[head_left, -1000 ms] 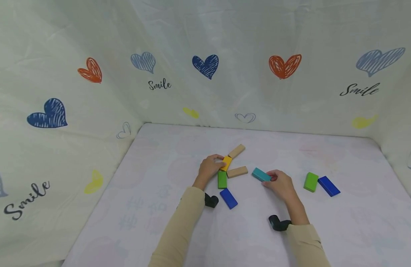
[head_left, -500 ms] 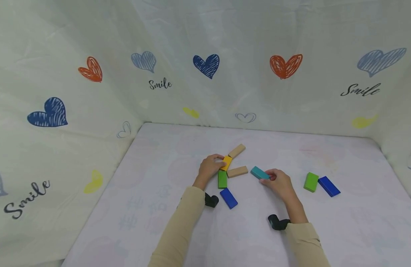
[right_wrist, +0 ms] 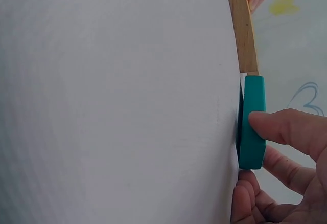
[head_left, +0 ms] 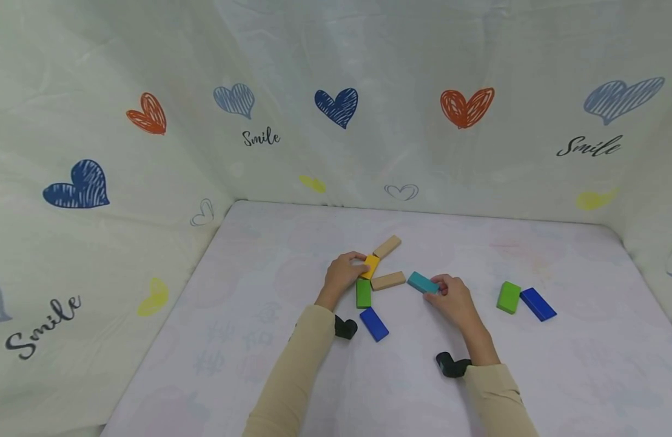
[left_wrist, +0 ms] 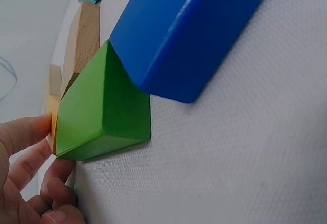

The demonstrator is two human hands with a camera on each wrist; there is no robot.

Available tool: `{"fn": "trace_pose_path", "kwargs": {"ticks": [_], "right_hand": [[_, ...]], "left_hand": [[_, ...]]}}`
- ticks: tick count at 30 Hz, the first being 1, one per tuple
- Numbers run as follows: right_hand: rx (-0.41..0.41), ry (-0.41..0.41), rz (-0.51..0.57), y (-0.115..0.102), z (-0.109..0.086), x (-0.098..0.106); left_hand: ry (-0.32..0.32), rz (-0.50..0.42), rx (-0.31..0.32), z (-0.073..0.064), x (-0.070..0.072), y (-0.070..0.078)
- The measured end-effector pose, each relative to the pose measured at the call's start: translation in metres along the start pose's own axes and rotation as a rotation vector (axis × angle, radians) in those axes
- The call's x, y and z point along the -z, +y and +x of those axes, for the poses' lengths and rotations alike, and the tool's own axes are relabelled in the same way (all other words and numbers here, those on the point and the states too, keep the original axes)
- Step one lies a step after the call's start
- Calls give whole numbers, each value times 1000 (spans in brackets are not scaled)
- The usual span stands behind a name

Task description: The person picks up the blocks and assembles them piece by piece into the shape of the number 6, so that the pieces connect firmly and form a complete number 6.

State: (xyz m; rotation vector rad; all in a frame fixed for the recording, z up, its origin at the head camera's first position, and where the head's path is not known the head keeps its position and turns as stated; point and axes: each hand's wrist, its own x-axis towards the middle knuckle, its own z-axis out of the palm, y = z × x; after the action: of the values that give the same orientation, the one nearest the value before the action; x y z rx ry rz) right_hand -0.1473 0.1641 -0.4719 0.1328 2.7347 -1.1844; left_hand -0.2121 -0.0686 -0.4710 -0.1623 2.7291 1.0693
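My left hand pinches the sides of a yellow wooden block between thumb and fingers. A green block lies end to end with it on the near side, and a blue block angles off from the green one. Two plain wood blocks branch to the right: one from the yellow block's far end, another from where yellow and green meet. With thumb and fingertips, my right hand holds a teal block, its left end close to the lower plain block's tip. A dark shadow line shows under the teal block.
Farther right on the white-covered table lie a second green block and a second blue block, nearly corner to corner. Behind the table hangs a pale cloth wall with printed hearts. Black wrist cameras sit at both wrists.
My right hand has shifted slightly left and away from me, bringing the teal block close to the lower plain block's end. The left hand has stayed on the yellow block.
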Motion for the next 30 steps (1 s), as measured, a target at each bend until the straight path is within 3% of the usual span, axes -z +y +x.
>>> {"fn": "trace_pose_path", "kwargs": {"ticks": [30], "right_hand": [[61, 42, -1, 1, 0, -2]], "left_hand": [[-14, -20, 33, 2, -1, 0]]}}
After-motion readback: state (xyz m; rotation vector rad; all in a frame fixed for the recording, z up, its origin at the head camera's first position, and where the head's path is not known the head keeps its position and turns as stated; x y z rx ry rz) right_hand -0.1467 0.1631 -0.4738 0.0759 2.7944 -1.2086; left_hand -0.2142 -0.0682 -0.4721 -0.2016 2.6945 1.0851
